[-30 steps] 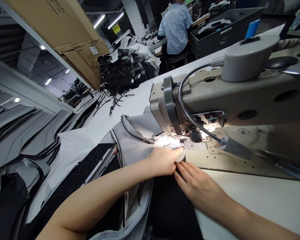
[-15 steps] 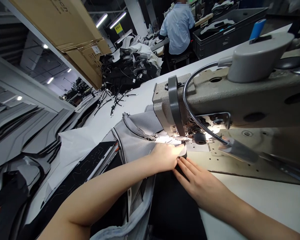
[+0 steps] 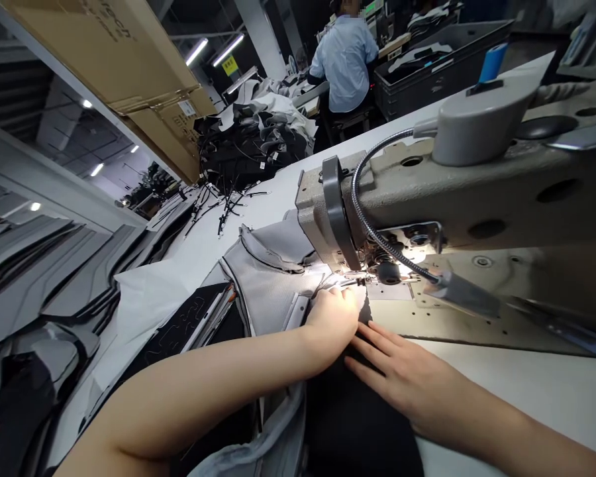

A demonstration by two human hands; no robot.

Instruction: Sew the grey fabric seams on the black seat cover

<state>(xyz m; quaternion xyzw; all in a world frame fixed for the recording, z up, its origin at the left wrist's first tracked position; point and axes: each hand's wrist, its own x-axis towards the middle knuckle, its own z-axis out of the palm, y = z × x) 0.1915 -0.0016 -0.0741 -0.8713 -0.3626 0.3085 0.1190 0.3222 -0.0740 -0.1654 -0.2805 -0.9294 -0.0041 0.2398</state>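
My left hand (image 3: 334, 323) is closed on the edge of a sewn fabric piece, just in front of the needle area of a sewing machine (image 3: 372, 258). Its fingertips are partly hidden from me. Grey mesh fabric (image 3: 263, 288) spreads to the left of that hand, and a black fabric panel (image 3: 357, 424) hangs toward me below it. On the black panel my right hand (image 3: 402, 374) lies flat with fingers stretched out, its fingertips close to my left hand. The machine's lamp lights the spot around the presser foot.
A lamp (image 3: 461, 295) on a flexible metal neck hangs right of the needle. Grey cut pieces (image 3: 59, 265) are stacked at left; black cords (image 3: 228, 205) and heaped fabric (image 3: 263, 132) lie behind. A cardboard box (image 3: 114, 59) stands upper left. A person in a blue shirt (image 3: 347, 63) sits beyond.
My left hand has turned, its fingers curled more over the fabric. The right hand has slid slightly right and down, and the black panel shifted with it. The view has moved a little.
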